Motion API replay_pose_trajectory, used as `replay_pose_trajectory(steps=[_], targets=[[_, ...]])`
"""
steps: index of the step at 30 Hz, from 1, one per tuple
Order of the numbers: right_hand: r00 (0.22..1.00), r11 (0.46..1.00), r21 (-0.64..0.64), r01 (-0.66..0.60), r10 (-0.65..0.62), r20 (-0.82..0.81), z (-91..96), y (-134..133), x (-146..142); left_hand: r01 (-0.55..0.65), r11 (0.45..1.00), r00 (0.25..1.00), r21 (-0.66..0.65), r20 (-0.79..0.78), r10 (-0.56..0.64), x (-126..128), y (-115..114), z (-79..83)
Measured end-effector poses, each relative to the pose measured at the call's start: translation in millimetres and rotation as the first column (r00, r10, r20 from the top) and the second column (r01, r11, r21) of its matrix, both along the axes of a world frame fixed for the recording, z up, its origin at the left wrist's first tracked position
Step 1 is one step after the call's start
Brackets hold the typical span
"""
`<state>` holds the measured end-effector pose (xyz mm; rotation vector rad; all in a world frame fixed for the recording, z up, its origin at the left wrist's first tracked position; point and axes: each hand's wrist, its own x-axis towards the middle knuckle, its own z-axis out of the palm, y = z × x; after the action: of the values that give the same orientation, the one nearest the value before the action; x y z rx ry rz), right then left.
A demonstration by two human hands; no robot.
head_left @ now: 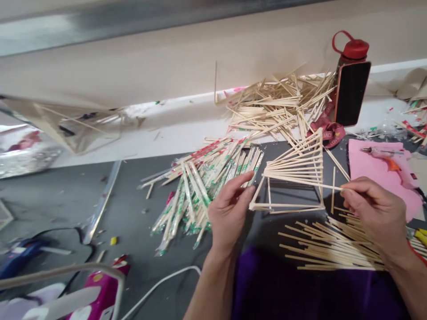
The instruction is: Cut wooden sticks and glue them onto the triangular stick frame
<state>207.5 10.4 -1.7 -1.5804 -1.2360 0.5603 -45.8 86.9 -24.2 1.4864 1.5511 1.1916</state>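
Purple cloth (283,289): nearest the lens, under both wrists.
Right hand (376,211): fingers pinched narrow on the end of a single stick (300,182), which lies across the frame.
Left hand (230,209): fingers (247,190) half-curled, tips at the frame's left corner; cannot tell if they grip it.
Stick frame (300,166): on the tabletop (133,209), between the hands. Judged light and stiff, with fragile joints; take it by the corners, not mid-span.
Loose sticks (327,249): fanned under the right hand.
Wrapped chopsticks (200,186): piled just left of the left hand.

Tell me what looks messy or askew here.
Bare sticks lie in a crisscross heap against the wall; wrapped chopsticks are spilled fanwise beside the left hand. The stick frame fans unevenly; the right hand pinches one of its sticks.
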Motion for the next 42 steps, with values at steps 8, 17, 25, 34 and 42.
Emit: replay_pose_trajectory(steps=[8,17,25,34,42], targets=[[0.999,0.999,-0.025,-0.036,0.037,0.019,-11.8,6,-6,-0.063,0.998,0.996,0.017,0.067,0.061,14,-3,-5.5],[0.998,0.997,-0.022,-0.069,0.069,0.006,-17.0,8,-10,-0.097,0.994,0.994,0.059,0.059,0.093,15,-6,-8.3],[0.994,0.994,-0.034,-0.099,0.098,-0.043,-21.9,9,-8,-0.102,0.994,0.994,0.039,0.042,0.1,15,-6,-8.5],[0.997,0.999,-0.024,-0.042,0.04,-0.058,-26.1,15,-11,-0.117,0.989,0.991,0.093,-0.055,0.122,20,-8,1.6],[0.998,0.999,-0.031,-0.025,0.023,-0.054,-35.5,20,-13,-0.069,0.962,0.97,0.266,-0.208,0.128,17,-8,-2.7]])
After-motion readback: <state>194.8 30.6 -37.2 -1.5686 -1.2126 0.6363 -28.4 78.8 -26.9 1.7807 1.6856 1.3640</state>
